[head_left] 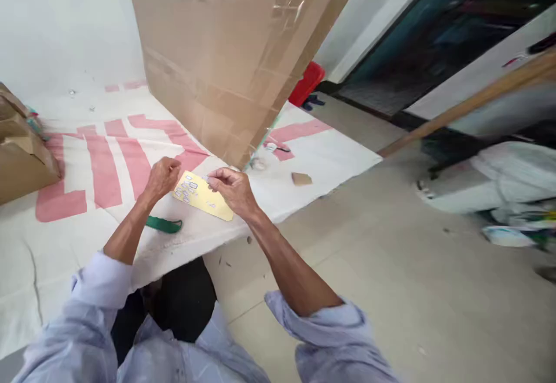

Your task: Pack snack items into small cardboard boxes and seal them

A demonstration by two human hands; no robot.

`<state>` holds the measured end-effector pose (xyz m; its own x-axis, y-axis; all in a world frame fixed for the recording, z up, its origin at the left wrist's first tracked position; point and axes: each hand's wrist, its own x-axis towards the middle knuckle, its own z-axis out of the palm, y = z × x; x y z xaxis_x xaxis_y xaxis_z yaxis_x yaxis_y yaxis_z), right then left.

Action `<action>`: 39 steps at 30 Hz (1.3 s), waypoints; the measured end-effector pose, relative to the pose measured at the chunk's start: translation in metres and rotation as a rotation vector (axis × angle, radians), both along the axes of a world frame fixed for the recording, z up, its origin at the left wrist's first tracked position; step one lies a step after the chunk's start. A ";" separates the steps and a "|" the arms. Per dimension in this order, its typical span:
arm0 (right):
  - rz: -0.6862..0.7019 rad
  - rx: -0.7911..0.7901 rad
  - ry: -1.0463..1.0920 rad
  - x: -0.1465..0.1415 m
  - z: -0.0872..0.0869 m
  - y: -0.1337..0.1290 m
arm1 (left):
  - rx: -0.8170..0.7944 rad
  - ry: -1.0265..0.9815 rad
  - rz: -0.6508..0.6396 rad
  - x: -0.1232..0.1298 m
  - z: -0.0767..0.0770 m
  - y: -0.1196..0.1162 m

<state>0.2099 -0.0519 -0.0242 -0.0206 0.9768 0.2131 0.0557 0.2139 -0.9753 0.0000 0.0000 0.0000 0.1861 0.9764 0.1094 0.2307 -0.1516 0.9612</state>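
Between curled left fingers (pixel 174 166) and right fingers (pixel 219 183) pinching a pale bit (pixel 205 179) lies the yellow card (pixel 202 200).

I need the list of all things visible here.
Tablecloth: one, white and pink, centre
Card: one, yellow, on tablecloth
Small shapes: several, pale, on card
Cardboard panel: one, brown, standing beyond card
Cardboard box: one, brown, left edge
Cardboard scrap: one, brown, right of card
Strap: one, green, left of card
Red object: one, red, beyond panel
Pole: one, brown, right
Bundle: one, white, right floor
Sleeves: two, light blue, bottom
Left hand: one, left of card
Right hand: one, over card
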 end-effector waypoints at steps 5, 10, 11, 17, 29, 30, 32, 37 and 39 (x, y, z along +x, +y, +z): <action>0.044 0.145 -0.090 -0.013 0.011 -0.029 | -0.093 -0.085 -0.227 -0.012 0.004 -0.054; 0.150 0.159 -0.082 -0.027 0.025 -0.051 | -0.068 -0.184 -0.189 -0.017 0.010 -0.084; 0.177 0.134 -0.047 -0.029 0.027 -0.054 | -0.072 -0.201 -0.191 -0.019 0.011 -0.088; 0.303 -0.021 0.120 -0.033 0.032 -0.067 | -0.145 -0.347 -0.166 -0.030 0.012 -0.114; 0.309 0.033 0.083 -0.042 0.045 -0.097 | 0.011 -0.337 -0.063 -0.035 0.019 -0.149; 0.319 0.007 0.080 -0.043 0.045 -0.098 | 0.092 -0.324 -0.051 -0.036 0.020 -0.152; 0.367 -0.063 0.088 -0.043 0.044 -0.101 | 0.296 -0.285 -0.043 -0.037 0.020 -0.156; 0.480 -0.195 0.192 -0.047 0.042 -0.111 | 0.637 -0.158 -0.069 -0.040 0.021 -0.167; 0.482 -0.183 0.205 -0.049 0.042 -0.114 | 0.664 -0.141 -0.065 -0.042 0.022 -0.171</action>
<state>0.1605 -0.1657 0.0182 -0.4506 0.8884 0.0879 -0.2015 -0.0053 -0.9795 -0.0419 -0.1709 0.0216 0.1825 0.6812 0.7090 0.0808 -0.7291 0.6796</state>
